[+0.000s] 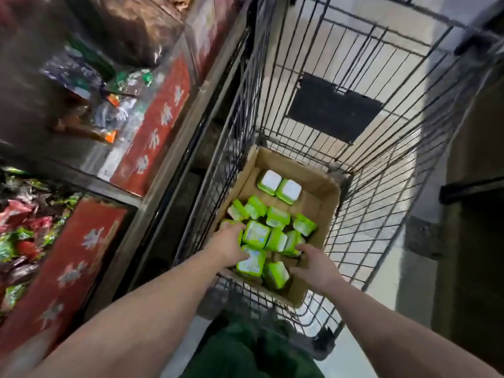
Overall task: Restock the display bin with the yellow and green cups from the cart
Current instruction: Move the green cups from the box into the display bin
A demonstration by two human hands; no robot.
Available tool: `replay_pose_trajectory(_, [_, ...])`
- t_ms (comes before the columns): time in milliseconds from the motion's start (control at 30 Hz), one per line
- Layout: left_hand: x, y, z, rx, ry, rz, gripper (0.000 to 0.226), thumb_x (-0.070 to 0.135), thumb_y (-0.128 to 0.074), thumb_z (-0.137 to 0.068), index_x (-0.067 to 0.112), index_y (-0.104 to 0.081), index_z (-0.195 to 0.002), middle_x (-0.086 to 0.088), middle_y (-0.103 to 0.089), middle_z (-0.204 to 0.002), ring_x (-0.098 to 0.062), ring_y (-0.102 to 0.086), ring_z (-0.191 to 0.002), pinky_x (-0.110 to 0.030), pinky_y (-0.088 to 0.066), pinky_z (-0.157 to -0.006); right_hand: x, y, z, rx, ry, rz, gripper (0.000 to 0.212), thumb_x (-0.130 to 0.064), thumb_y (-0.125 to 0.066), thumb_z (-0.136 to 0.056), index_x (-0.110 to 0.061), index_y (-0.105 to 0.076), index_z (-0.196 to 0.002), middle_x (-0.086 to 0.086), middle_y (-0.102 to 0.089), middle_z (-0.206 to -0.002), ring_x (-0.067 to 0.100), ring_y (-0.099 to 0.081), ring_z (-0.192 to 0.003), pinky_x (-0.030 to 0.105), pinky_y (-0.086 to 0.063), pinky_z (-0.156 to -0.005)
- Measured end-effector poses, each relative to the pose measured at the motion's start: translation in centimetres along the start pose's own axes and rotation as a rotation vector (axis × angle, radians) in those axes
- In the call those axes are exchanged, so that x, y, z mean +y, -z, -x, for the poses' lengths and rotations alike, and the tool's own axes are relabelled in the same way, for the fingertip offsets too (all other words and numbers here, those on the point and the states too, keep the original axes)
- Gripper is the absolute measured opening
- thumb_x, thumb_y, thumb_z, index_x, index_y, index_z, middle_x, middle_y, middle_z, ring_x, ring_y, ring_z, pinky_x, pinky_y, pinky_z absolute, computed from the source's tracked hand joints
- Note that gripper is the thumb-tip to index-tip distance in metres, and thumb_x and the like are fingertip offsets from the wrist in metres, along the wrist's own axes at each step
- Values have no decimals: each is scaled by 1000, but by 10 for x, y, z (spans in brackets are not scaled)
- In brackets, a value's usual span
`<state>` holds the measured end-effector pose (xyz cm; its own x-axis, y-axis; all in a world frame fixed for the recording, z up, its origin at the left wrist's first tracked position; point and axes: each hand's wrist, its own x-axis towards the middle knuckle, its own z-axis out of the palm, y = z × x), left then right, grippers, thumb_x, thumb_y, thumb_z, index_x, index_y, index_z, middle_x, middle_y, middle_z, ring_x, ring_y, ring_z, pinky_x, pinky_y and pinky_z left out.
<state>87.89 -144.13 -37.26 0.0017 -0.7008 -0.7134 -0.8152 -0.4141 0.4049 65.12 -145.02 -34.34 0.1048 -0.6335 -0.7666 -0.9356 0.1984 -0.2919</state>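
Both hands are down in the cardboard box (321, 186) inside the cart (381, 132) — this looks like the gathering step. The left hand (227, 245) curls round green cups (255, 234); the right hand (313, 264) touches the pile, its grasp unclear. Next, likely — lift a bunch across to the display bin (62, 257). The cups lie jumbled, two showing white faces.

Both bare hands reach into an open brown cardboard box (321, 186) sitting in a black wire shopping cart (354, 85). The left hand (227, 245) touches the yellow-green plastic cups (256, 234) heaped there; the right hand (316, 264) rests just beside them. Red-fronted display bins (152, 132) of wrapped sweets stand left of the cart.
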Motion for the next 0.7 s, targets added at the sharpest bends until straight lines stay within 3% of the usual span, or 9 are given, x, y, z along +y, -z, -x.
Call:
replay_pose_trajectory(133, [-16,-27,-30,-91,64,-28,78,33,-77,-73,17,-40,-139,-12,-50,-136,-29,-48,-124,-33,-42,-100,13,-33,-45,-120,-15,52,71,-33,-70,-82,-18,-39,-144,9,-50,-140,25,-49,-127,27,-40,-97])
replay_pose_trajectory(233, [-25,-49,-50,-137,87,-64,70,37,-76,-72,13,-45,-130,-15,-55,-127,-32,-52,-118,-36,-45,-94,23,-58,-73,-169,-37,52,64,-42,-70,-74,-16,-48,-128,11,-56,-125,29,-56,-116,33,-46,-88])
replay_pose_trajectory(300, [-31,-61,-61,-158,91,-104,72,41,-76,-72,12,-46,-131,-13,-52,-131,-31,-47,-124,-37,-42,-99,28,-75,-87,-196,-37,43,71,-48,-70,-67,-15,-49,-127,13,-57,-123,30,-58,-114,36,-49,-89])
replay_pose_trajectory(400, [-31,-64,-75,-197,97,-183,81,51,-74,-72,14,-45,-138,-8,-44,-143,-28,-41,-132,-36,-36,-107,26,-89,-95,-249,-41,56,82,-44,-74,-73,-10,-37,-138,14,-53,-132,31,-54,-121,38,-47,-96])
replay_pose_trajectory(467, [-29,-62,-81,-228,86,-216,79,55,-73,-72,16,-49,-137,-7,-46,-141,-28,-43,-129,-35,-36,-104,25,-94,-98,-273,-86,99,76,-36,-72,-81,-3,-31,-135,17,-54,-130,32,-55,-120,37,-45,-94])
replay_pose_trajectory(700, [-23,-57,-75,-181,128,-80,59,44,-75,-77,16,-57,-126,-5,-54,-132,-25,-52,-119,-35,-43,-99,29,-72,-95,-229,-131,-4,51,-25,-66,-82,-5,-44,-123,16,-59,-121,33,-57,-112,33,-44,-83])
